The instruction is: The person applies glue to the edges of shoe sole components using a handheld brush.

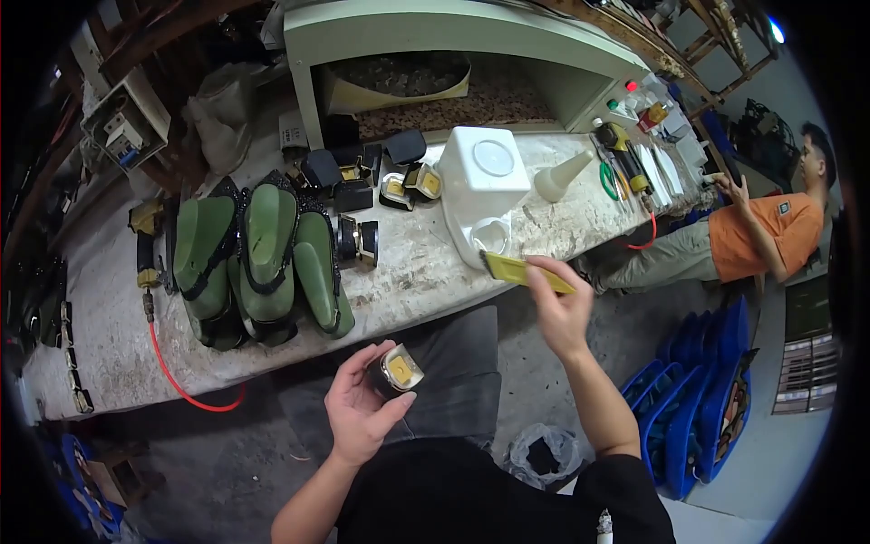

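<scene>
My left hand is wrapped round a black shoe heel, its pale top face with a yellow centre turned up, held in front of the bench edge. Between the fingers of my right hand is a yellow-handled brush. The brush's dark tip is at the round opening at the front of a white plastic glue pot. Several more heels stand on the bench left of the pot. Further left lie green shoe lasts with black uppers on them.
A white cone-nozzled bottle, green-handled scissors and a yellow-black power tool lie at the right. Another tool with a red hose is at the left. Blue racks and a person in orange are to the right.
</scene>
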Demonstrator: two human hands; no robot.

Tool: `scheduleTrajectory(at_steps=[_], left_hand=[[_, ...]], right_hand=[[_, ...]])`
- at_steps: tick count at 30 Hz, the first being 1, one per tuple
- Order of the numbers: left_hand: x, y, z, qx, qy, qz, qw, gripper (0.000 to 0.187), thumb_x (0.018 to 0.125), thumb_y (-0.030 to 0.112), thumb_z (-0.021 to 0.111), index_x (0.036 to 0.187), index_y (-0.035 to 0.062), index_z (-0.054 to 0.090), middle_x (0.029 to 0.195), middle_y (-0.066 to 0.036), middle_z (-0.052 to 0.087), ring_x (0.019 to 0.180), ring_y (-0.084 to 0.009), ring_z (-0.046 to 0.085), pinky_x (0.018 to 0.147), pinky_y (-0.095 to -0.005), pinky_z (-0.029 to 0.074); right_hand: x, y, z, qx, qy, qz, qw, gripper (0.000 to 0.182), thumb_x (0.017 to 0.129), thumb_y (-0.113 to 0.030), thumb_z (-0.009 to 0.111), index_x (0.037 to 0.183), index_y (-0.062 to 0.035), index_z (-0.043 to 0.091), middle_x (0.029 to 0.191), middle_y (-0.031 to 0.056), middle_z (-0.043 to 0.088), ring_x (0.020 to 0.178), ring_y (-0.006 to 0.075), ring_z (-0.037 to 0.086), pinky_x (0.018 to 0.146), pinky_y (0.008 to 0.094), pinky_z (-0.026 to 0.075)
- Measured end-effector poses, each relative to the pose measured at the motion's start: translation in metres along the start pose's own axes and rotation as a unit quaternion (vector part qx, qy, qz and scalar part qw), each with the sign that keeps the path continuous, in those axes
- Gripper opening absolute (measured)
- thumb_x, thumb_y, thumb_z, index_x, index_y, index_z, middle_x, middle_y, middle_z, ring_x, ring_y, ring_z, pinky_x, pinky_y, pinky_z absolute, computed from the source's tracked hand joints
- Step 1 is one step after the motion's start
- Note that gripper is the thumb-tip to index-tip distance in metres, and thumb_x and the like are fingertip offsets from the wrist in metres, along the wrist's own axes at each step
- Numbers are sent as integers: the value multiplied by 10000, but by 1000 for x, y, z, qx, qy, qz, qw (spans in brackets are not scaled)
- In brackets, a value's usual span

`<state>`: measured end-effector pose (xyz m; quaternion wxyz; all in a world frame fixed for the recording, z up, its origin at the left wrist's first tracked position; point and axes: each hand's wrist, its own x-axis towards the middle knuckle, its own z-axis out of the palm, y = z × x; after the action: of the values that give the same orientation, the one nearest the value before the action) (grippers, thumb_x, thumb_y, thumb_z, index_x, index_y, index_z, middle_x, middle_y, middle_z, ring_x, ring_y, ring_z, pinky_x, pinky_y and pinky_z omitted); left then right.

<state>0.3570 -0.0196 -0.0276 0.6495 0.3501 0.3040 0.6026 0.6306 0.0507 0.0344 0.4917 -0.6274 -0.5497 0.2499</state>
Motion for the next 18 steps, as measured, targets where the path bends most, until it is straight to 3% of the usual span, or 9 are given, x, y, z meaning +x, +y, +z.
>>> scheduleTrajectory(at_steps=[1,3,4,9,11,13,15,18], left_hand=[[-2,0,0,12,4,4,1000,665,725,-180,707,1334,-22,494,1416,-200,534,1242,-278,571,1084,-377,450],[-6,-2,0,38,7,12,999,665,723,-176,712,1333,-19,496,1414,-195,536,1248,-279,567,1090,-380,447],[-6,-5,2,37,6,7,999,665,723,-176,712,1333,-19,496,1414,-195,536,1248,-279,567,1090,-380,447],[23,-28,29,125,5,124,984,660,717,-127,754,1316,6,511,1412,-183,534,1275,-311,551,1102,-410,450],[38,-25,41,213,15,278,936,685,712,-91,780,1323,37,500,1415,-170,526,1283,-330,544,1099,-423,458],[41,-20,43,305,19,420,854,711,706,-55,807,1331,67,489,1419,-157,517,1292,-348,536,1097,-436,466],[41,-11,47,328,11,443,834,726,713,-37,802,1343,84,463,1433,-155,498,1303,-354,524,1105,-446,456],[39,2,55,366,-5,500,785,770,734,19,787,1382,134,387,1473,-150,439,1336,-372,485,1130,-477,425]], right_hand=[[-3,-10,-13,-2,-4,2,1000,186,922,-52,631,1068,15,725,842,68,693,645,106,539,566,202,413],[-7,-30,-38,163,53,58,983,211,924,-47,633,1111,17,705,823,57,660,631,93,521,547,190,396],[-10,-39,-43,162,56,61,983,211,924,-47,633,1111,17,705,823,57,660,631,93,521,547,190,396],[-24,-81,-67,293,51,25,954,235,915,-22,617,1133,29,685,814,61,637,615,95,512,534,184,381],[-41,-93,-54,291,43,15,956,244,908,-10,609,1136,39,680,825,70,641,610,104,515,536,188,385],[-60,-100,-40,192,16,-55,980,255,886,16,612,1130,57,677,808,81,641,592,112,497,534,206,389],[-70,-100,-31,209,-55,-122,969,270,862,42,615,1125,68,674,783,92,640,581,121,494,535,221,387],[-82,-103,-17,248,-45,-81,964,253,853,58,616,1097,68,682,758,100,648,568,123,487,529,224,373]])
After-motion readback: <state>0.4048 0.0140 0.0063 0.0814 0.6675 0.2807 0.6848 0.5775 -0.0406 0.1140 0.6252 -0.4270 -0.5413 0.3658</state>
